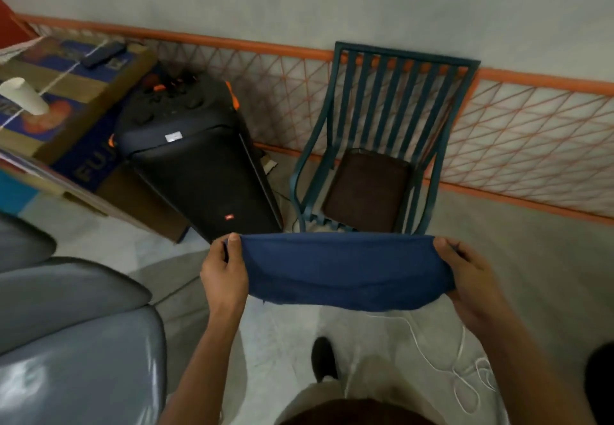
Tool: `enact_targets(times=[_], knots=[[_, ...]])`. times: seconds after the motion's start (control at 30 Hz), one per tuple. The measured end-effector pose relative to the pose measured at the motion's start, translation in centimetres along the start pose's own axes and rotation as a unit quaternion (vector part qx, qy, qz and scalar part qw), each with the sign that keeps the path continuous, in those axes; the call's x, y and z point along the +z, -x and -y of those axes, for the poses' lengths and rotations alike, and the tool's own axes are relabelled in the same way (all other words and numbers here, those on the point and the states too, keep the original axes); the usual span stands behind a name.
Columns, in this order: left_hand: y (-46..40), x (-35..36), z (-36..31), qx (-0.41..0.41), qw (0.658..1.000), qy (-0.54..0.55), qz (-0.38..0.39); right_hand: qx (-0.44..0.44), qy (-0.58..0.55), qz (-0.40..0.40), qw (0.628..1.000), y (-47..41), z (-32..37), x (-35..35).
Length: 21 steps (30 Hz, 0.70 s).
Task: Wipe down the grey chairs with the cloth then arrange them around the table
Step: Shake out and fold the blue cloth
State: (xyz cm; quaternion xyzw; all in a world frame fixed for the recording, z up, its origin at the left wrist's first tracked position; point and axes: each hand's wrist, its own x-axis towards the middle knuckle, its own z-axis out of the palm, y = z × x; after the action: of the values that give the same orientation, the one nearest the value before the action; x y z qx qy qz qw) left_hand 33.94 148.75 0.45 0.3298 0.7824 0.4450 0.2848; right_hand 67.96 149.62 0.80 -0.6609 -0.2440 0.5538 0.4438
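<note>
Both hands, left [223, 273] and right [465, 278], are pinching the blue cloth [345, 271] stretched nine-to-three; grey chairs [76, 335] are sitting at eight o'clock, a green chair [382, 145] standing at twelve

Seen from a head-worn camera, a person's two bare forearms reach forward, uncovered from elbow to wrist, with no watch, bracelet or ring visible on either the left hand [224, 275] or the right hand [471, 278]. A dark maroon garment [358, 413] covers the torso at the bottom edge of the view. Below it show light beige trousers [319, 394], and one dark, rounded shoe [324, 360] stands out against the pale floor.
</note>
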Motion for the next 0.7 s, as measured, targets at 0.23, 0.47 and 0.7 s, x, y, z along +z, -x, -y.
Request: enact_targets(times=[0.23, 0.47, 0.7], knots=[[-9.6, 7.1, -2.0, -0.028, 0.998, -0.027, 0.043, 0.030, -0.011, -0.028, 0.999, -8.2, 1.8, 2.6], [-16.7, 14.8, -4.1, -0.030, 0.994, -0.090, 0.060, 0.051, -0.019, -0.060, 0.997, -17.1, 2.9, 3.8], [-21.3, 22.5, -4.9, -0.017, 0.987, -0.122, 0.107, 0.075, -0.033, -0.097, 0.992, -25.3, 3.3, 5.3]])
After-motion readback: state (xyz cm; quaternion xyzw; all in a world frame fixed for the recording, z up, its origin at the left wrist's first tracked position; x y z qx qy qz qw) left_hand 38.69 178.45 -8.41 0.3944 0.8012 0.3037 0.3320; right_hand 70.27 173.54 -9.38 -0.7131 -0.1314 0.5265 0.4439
